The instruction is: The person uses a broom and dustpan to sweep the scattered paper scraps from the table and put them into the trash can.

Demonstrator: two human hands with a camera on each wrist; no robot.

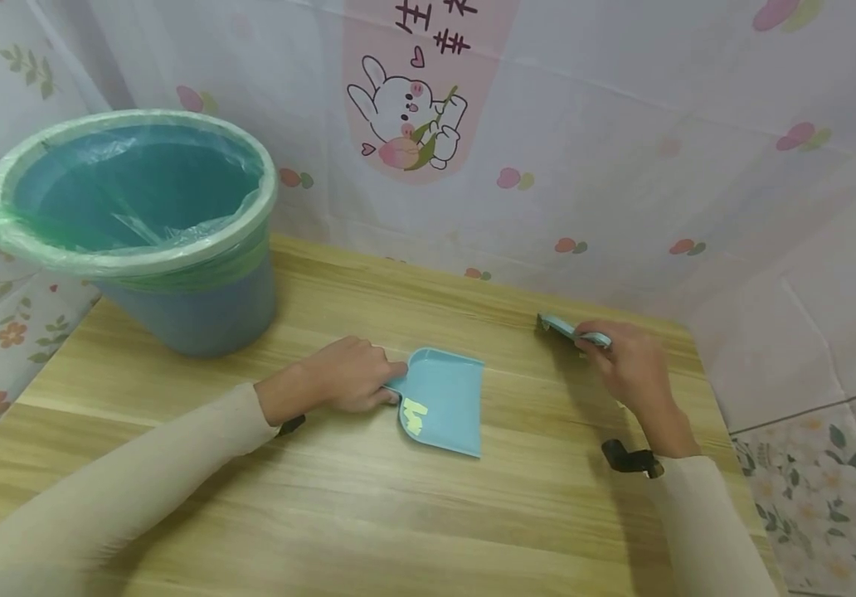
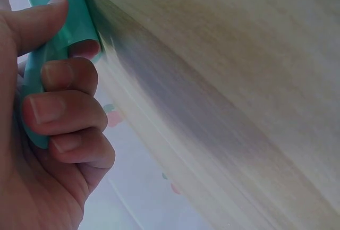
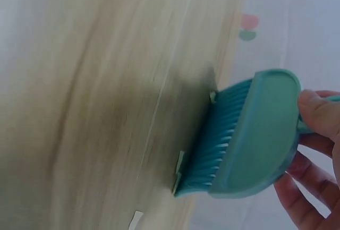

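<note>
A light blue dustpan [image 1: 449, 398] lies on the wooden table, its open edge facing right. My left hand [image 1: 353, 375] grips its handle [image 2: 34, 76], fingers curled round it in the left wrist view. Several pale yellow-green paper scraps [image 1: 415, 418] lie in the pan near the handle. Farther right, my right hand [image 1: 631, 365] holds a small matching hand brush [image 3: 271, 129] by its handle. The brush's bristles [image 3: 220, 139] point down at the tabletop. Thin paper scraps [image 3: 179, 162] are at the bristle tips, and a loose strip [image 3: 135, 220] lies a little apart.
A large blue bucket [image 1: 211, 319] with a clear green-tinted liner stands at the table's back left. Behind the wooden table [image 1: 368, 514] hangs a white printed curtain [image 1: 607, 124]. The right hand works close to the table's back right corner.
</note>
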